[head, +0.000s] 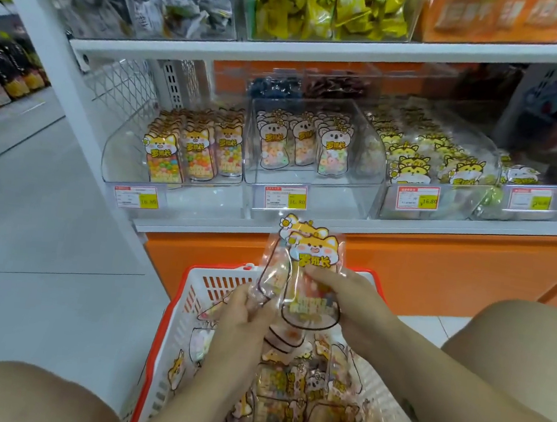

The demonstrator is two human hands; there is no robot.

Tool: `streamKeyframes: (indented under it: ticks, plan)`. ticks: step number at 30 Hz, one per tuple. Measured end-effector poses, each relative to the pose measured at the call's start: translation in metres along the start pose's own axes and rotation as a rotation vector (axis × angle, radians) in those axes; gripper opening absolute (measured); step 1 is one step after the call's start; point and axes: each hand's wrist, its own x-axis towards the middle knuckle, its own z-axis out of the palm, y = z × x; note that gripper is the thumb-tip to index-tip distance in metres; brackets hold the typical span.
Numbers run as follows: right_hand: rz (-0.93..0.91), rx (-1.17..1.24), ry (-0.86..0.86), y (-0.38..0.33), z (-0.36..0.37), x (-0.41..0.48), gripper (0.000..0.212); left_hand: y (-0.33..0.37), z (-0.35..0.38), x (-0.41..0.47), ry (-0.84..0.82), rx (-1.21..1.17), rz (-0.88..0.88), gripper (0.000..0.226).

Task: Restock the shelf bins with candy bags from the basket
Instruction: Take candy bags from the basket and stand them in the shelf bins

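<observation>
Fingers (327, 277) of your right hand (350, 301) pinch the front of a fox-faced candy bag (315, 259), holding it upright above the basket (189, 291). Your left hand (243, 320) grips the lower corner of a second candy bag (275, 276), which lies just behind and to the left of the first and overlaps it. Both bags hang in the air between the basket and the lowest shelf (406, 224), short of every bin.

The red-and-white basket sits on the pale floor (38, 288) between your bare knees, close to the orange shelf base (436, 268). It is heaped with more bags (286, 383) of the same cartoon-animal kind, lying flat and jumbled.

Three clear bins stand side by side on the shelf. The left bin (112, 157) holds rows of upright fox bags filled with coloured round sweets. The middle bin (340, 196) holds a few koala bags of ring sweets standing at its back, with bare space in front. The right bin (469, 210) is packed with tiger bags. A red-and-yellow price tag (285, 197) hangs at the front edge of each. The shelf above carries bins of green and yellow packets, too blurred to read.
</observation>
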Motion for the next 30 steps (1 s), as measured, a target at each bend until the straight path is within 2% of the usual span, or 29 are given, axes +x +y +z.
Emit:
streamKeyframes:
  ticks: [2,4,6,7,9,10,13,16,19,21,24,25,27,30]
  plan:
    - [-0.048,0.111,0.024,-0.003,0.003,-0.002,0.019,0.005,-0.001,0.004,0.045,-0.147,-0.045,0.019]
    - [-0.058,0.243,0.085,-0.008,0.001,0.001,0.033,0.011,-0.005,0.009,0.073,-0.290,-0.059,0.026]
    - [-0.047,0.254,0.133,-0.014,-0.005,0.004,0.052,0.016,-0.012,0.013,0.111,-0.401,-0.071,0.032]
    - [-0.031,0.240,0.132,-0.017,-0.007,0.002,0.051,0.016,-0.016,0.016,0.127,-0.443,-0.070,0.035]
    - [0.021,0.238,0.060,-0.016,-0.005,-0.003,0.026,0.016,-0.020,0.020,0.150,-0.499,-0.077,0.039]
    - [0.052,0.242,0.014,-0.012,-0.002,-0.006,0.022,0.015,-0.020,0.021,0.155,-0.507,-0.088,0.039]
    - [0.127,0.153,-0.056,-0.003,0.010,-0.012,0.030,0.015,-0.015,0.019,0.128,-0.523,-0.091,0.041]
    - [0.159,0.175,-0.102,-0.003,0.012,-0.012,0.027,0.014,-0.007,0.014,0.081,-0.498,-0.095,0.041]
    - [0.195,0.185,-0.169,-0.007,0.011,-0.010,0.032,0.023,-0.003,0.007,-0.008,-0.424,-0.117,0.042]
    - [0.151,0.146,-0.187,-0.012,0.011,-0.006,0.028,0.036,-0.008,0.008,-0.069,-0.340,-0.128,0.039]
    - [-0.048,-0.019,-0.171,-0.024,0.020,-0.001,0.024,0.059,-0.025,0.013,-0.154,0.042,-0.074,0.031]
    - [-0.109,-0.060,-0.180,-0.027,0.026,0.001,0.029,0.068,-0.028,0.013,-0.199,0.200,-0.037,0.038]
    - [-0.189,-0.117,-0.220,-0.036,0.043,0.003,0.040,0.083,-0.029,0.012,-0.287,0.369,0.052,0.043]
    - [-0.237,-0.126,-0.237,-0.054,0.072,0.013,0.053,0.097,-0.041,0.028,-0.281,0.387,0.189,0.069]
